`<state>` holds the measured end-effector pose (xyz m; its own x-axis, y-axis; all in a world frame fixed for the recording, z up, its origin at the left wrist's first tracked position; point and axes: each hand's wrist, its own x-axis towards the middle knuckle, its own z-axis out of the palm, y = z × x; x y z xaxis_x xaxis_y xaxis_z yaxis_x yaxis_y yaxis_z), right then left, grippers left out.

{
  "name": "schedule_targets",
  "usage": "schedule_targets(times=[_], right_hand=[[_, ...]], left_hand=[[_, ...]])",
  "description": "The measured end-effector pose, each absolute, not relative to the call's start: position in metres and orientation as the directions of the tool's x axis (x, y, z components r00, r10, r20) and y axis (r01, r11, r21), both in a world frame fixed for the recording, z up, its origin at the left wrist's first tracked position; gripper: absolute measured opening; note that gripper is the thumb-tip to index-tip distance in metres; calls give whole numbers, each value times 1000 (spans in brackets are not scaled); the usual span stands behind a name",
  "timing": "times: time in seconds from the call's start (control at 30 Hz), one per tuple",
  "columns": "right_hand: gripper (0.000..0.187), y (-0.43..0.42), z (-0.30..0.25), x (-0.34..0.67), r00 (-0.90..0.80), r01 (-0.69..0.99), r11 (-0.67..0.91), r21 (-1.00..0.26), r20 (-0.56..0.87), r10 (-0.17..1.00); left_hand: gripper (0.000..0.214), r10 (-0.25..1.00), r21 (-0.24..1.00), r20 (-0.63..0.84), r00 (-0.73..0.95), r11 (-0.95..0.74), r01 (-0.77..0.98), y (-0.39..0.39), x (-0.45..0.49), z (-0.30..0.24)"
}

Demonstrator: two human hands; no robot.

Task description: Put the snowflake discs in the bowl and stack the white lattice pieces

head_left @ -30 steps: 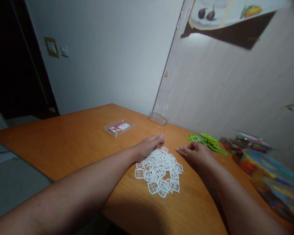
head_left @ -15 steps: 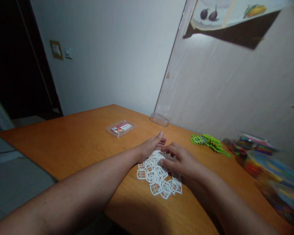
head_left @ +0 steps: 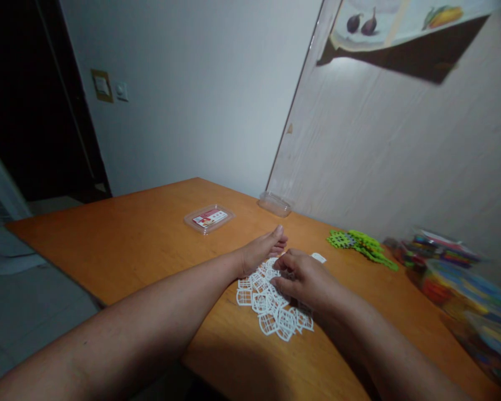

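A heap of white lattice plastic pieces point(head_left: 271, 309) lies on the orange wooden table point(head_left: 142, 245). My left hand point(head_left: 262, 250) rests on the heap's far left edge, fingers stretched out flat and together. My right hand point(head_left: 301, 278) lies over the middle of the heap with its fingers curled down onto the white pieces. One white piece point(head_left: 318, 258) sticks out just beyond my right hand. What the curled fingers grip is hidden under the hand.
A pile of green lattice pieces point(head_left: 361, 245) lies further right near the wall. Blurred multicoloured pieces in clear containers point(head_left: 455, 278) stand at the right edge. A clear lid with a label point(head_left: 209, 218) and another clear tub point(head_left: 275, 204) sit farther back.
My right hand moved left from beside the green pile onto the white heap and curled its fingers there. My left hand stayed in place.
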<state>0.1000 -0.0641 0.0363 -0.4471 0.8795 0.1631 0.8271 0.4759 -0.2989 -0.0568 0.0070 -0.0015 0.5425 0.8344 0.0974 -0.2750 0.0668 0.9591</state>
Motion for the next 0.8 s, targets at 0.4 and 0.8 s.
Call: schedule_targets(times=[0.4, 0.8], right_hand=[[14, -44, 41, 131, -290, 777, 387, -496, 263, 920], [19, -26, 19, 199, 138, 855, 53, -517, 325, 936]], left_hand=[[85, 831, 956, 92, 548, 79, -282, 7, -57, 0], [83, 834, 957, 78, 546, 91, -275, 9, -58, -1]])
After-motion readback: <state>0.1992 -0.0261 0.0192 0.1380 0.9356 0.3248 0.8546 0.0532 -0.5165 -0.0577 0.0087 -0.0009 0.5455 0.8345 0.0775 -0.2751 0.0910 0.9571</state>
